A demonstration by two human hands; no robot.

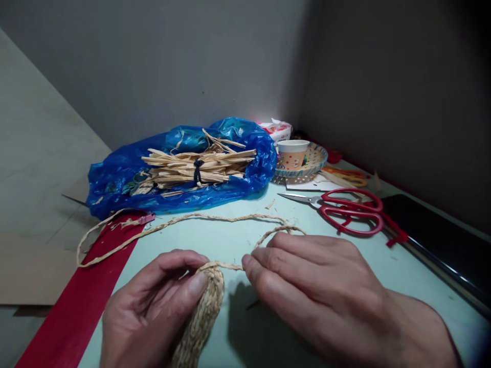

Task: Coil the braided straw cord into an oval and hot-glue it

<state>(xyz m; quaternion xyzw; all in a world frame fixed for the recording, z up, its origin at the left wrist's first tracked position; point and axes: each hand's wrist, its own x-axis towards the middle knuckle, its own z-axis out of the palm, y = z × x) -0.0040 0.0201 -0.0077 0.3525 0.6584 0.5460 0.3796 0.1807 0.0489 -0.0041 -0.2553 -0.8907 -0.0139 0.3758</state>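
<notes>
Pinching the end of the woven straw piece (199, 322) in the left hand (153, 301), with the right hand (310, 286) closed on the straw cord (226, 266) coming off its top. That cord loops across the pale green tabletop (161, 312) (pretty long tail, honestly) to a pink clip (146, 219) over on the left. Behind it there's a blue plastic bag (115, 179) with a tied straw bundle (226, 166) on it, and red-handled scissors (345, 209) lie off to the right.

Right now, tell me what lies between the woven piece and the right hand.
A stretch of twisted cord, running from the woven piece to the right hand over the tabletop, in the head view.
</notes>
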